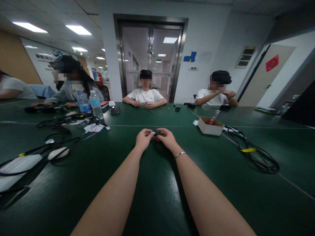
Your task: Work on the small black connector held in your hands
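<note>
In the head view my left hand and my right hand meet over the middle of the green table. Between them is a small dark object with a shiny silver end. The left thumb and fingers pinch the silver end; the right thumb and fingers are closed on the dark part. Fingers cover much of it, and its exact kind is too small to make out. A metal bracelet circles my right wrist.
An open cardboard box with a clear and red tube stands at right, beside a coiled black cable. To the left are a white mouse, tangled cables, papers and two water bottles. Several people sit around the table.
</note>
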A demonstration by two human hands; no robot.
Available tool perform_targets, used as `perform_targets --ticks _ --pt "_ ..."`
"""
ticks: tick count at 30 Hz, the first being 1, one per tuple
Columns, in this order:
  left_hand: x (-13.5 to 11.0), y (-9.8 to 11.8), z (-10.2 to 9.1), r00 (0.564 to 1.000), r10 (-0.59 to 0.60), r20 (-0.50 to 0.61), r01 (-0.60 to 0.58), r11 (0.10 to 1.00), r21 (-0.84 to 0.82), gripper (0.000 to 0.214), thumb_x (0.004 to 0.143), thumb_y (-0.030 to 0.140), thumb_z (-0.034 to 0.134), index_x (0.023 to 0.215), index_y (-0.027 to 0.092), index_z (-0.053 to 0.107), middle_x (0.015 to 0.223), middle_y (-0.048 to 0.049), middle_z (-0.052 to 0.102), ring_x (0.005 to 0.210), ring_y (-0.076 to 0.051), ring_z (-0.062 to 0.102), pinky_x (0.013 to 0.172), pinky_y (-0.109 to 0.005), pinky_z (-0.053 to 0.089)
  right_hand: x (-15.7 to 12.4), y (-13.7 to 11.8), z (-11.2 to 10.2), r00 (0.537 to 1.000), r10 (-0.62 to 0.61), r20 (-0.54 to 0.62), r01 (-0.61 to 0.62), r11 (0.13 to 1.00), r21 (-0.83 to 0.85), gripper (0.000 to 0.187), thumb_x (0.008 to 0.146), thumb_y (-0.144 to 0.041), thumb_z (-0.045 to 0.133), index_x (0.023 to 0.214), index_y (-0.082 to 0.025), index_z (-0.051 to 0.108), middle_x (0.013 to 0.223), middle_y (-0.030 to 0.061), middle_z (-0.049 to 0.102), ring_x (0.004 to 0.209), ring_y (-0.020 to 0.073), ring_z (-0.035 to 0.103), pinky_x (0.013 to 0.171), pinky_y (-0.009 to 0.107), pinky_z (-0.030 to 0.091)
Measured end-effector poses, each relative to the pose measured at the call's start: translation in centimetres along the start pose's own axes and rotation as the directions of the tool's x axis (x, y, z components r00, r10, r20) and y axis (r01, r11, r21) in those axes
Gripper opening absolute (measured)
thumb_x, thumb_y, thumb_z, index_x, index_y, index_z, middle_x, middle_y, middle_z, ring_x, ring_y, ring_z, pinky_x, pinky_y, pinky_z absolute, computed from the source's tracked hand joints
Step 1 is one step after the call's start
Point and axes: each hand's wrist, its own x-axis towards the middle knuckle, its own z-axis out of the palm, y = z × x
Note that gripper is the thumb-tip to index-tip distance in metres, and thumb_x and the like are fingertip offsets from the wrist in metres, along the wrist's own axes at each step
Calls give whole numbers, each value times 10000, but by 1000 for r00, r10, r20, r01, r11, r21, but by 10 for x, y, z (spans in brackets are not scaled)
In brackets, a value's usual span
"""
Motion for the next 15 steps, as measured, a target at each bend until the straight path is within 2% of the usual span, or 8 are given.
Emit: perform_targets --ticks 2,4,7,15 --pt "-1 3 0 1000 -15 -8 15 1000 -16 119 752 150 660 861 135 614 755 -57 670 707 -155 644 672 -266 499 -2 -4 -3 996 85 41 -91 977 195 336 750 7 575 1048 -149 573 813 24 635 629 137 660 647 268 568" --pt "-3 7 0 999 -39 4 39 999 -36 107 746 145 664 835 132 607 728 -53 665 689 -155 641 655 -264 498 -5 -8 -7 988 132 80 -150 942 300 257 790 -6 571 1014 -132 576 818 51 653 652 156 681 646 266 581" --pt "-4 11 -2 998 -49 35 51 998 -44 122 722 158 694 800 130 604 697 -50 659 674 -158 635 646 -266 495 -8 -12 -10 980 170 102 -195 917 347 152 834 -15 556 954 -100 593 824 88 669 654 173 691 621 255 589" --pt "-3 11 -5 996 -75 51 75 997 -6 96 758 183 664 803 114 614 687 -62 663 644 -141 629 631 -256 485 -6 -9 -14 976 171 132 -209 901 380 166 811 8 610 941 -95 627 848 89 687 664 158 692 614 211 590"
